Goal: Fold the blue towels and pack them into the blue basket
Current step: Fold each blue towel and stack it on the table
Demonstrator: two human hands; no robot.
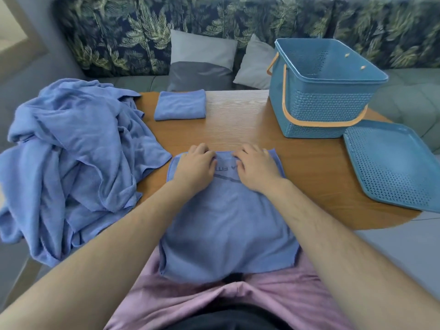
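Observation:
A blue towel (226, 225) lies spread in front of me, its near end hanging over the table edge onto my lap. My left hand (194, 165) and my right hand (256, 166) rest side by side on its far end, fingers curled at the far hem. One folded blue towel (181, 104) lies at the far middle of the table. A heap of unfolded blue towels (71, 158) covers the table's left side. The blue basket (321, 89), with orange handles, stands open at the far right, with nothing visible in it.
The basket's perforated blue lid (392, 163) lies flat at the right edge of the wooden table (238, 132). Behind the table runs a sofa with grey cushions (202, 58) and a leaf-patterned back.

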